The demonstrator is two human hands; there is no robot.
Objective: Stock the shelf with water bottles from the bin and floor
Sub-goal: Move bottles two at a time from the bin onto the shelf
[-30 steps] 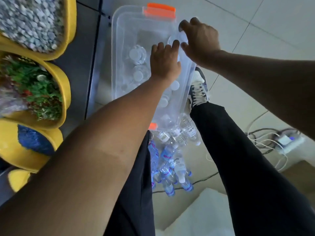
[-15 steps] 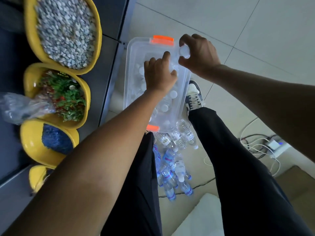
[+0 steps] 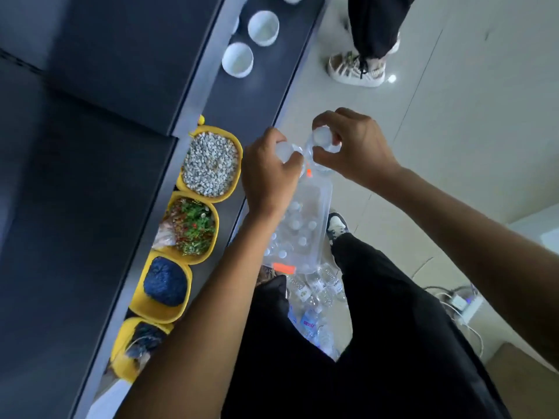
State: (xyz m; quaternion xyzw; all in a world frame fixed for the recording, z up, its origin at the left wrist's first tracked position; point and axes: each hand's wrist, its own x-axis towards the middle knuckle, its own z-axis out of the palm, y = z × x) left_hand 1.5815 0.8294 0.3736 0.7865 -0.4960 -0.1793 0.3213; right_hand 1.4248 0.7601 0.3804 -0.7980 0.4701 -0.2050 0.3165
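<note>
Each hand's got a water bottle: left hand (image 3: 267, 173) fingers clamped on one (image 3: 286, 151), right hand (image 3: 352, 146) on another (image 3: 322, 140), above the clear bin (image 3: 320, 195).

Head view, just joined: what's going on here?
A person stands over the clear bin, each hand gripping one water bottle by its white cap: left hand, right hand. Both bottles are lifted above the bin. More bottles remain in it and on the floor. Neither is on the dark shelf yet.
</note>
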